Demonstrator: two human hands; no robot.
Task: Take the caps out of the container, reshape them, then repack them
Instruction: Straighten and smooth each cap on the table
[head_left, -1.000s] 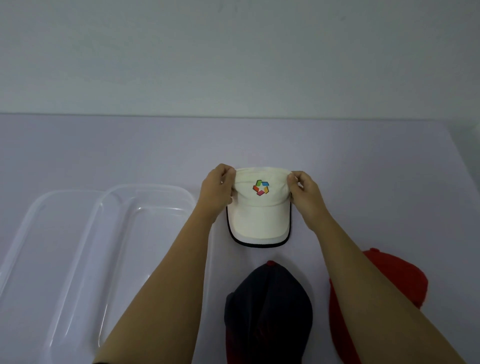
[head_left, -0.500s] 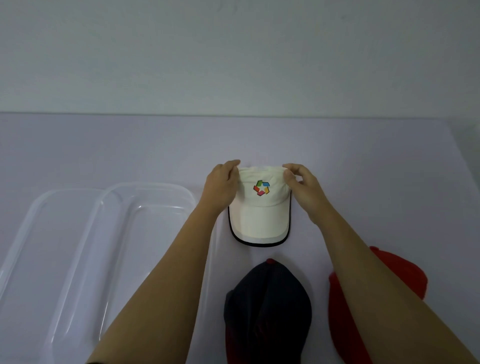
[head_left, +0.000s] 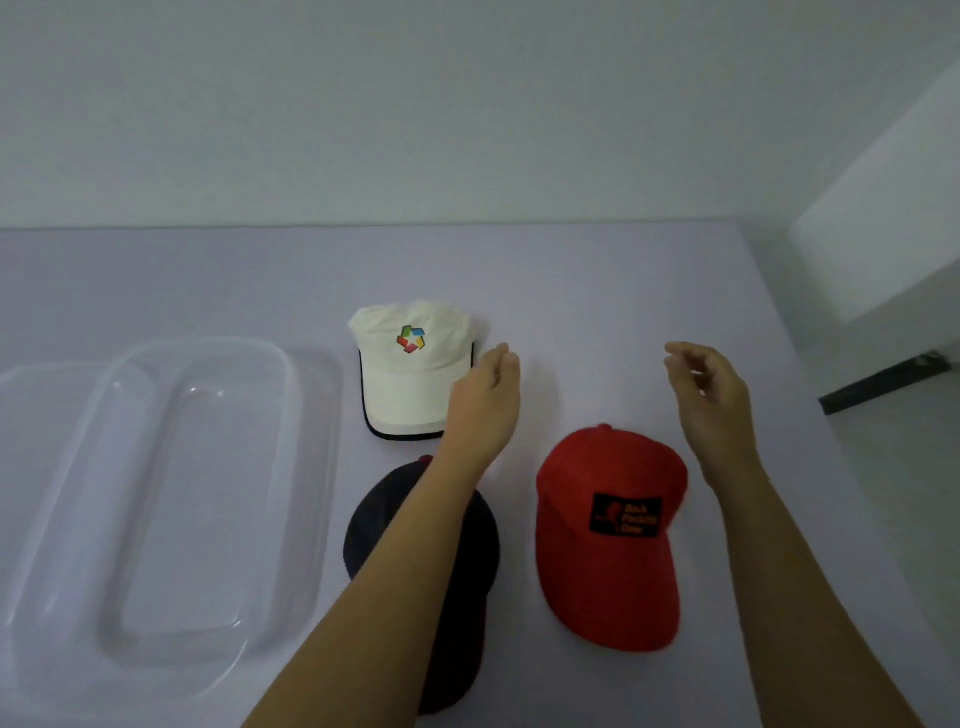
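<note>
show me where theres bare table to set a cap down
Free: the wide strip of table between the white cap and the wall, and the patch right of the red cap. The clear container holds nothing. Crowded: the near middle, where the dark cap, red cap and both forearms sit.

Lying on the pale lilac table (head_left: 623, 291): clear plastic container (head_left: 317, 467), cream fabric cap (head_left: 410, 374), dark navy cap (head_left: 374, 525), red cap (head_left: 608, 566); left hand (head_left: 483, 410) and right hand (head_left: 711, 395) hovering loosely open, holding nothing.
</note>
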